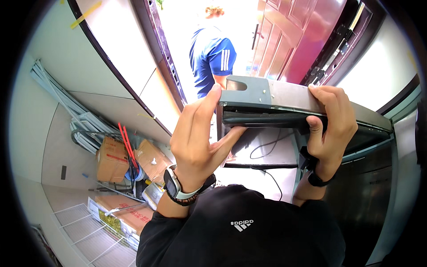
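In front of my chest is a silver metal door panel point(291, 94), with a grey plastic end piece point(249, 99) that has a rounded notch. A thick black strip point(267, 119) runs along its near, lower side. My left hand point(194, 138) grips the panel's left end, index finger against the grey piece and thumb under the black strip. Farther right, my right hand point(333, 120) is closed over the top edge, its thumb pressed against the strip. Beneath the panel, a metal cabinet interior with a thin dark cable point(267, 149) shows.
A person in a blue shirt point(211, 55) stands beyond the panel, by a reddish open door point(293, 38). Cardboard boxes point(112, 159), red-handled cutters point(126, 144), white strips point(58, 89) and a wire rack point(91, 231) lie to the left. A dark metal cabinet point(360, 187) stands right.
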Tool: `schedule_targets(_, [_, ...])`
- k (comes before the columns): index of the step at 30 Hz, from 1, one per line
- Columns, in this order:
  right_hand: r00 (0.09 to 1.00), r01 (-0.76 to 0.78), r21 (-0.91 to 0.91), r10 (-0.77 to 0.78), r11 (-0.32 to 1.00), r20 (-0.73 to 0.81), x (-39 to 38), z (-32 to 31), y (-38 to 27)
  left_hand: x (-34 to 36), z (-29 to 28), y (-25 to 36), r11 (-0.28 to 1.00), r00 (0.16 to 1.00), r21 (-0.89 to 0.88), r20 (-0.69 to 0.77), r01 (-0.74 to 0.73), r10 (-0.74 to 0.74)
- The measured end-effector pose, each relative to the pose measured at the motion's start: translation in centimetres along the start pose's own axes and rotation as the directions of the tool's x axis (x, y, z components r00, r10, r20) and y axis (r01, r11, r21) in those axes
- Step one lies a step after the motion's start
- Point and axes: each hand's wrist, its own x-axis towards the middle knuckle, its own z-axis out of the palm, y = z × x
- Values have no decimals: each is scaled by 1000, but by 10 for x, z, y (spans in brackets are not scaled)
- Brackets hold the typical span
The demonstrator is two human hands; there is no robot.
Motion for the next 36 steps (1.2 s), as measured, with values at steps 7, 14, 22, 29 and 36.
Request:
schedule_targets(7, [1000, -23, -26, 23, 999, 5, 1, 5, 3, 2, 11, -13, 999, 998, -45, -58, -10, 8])
schedule_targets(14, [999, -37, -28, 37, 999, 28, 1, 3, 3, -3, 14, -15, 992, 999, -125, -41, -2, -3])
schedule_targets(22, [993, -63, -8, 63, 998, 95, 2, -9, -6, -45, 24, -2, 982, 979, -178, -180, 62, -95])
schedule_targets(29, [996, -8, -19, 9, 1000, 87, 0, -10, -4, -42, 23, 11, 980, 966, -196, -242, 39, -86])
schedule_targets(36, [997, -1, 2, 1, 1000, 71, -2, -14, -11, -35, 12, 17, 990, 983, -136, -181, -32, 7])
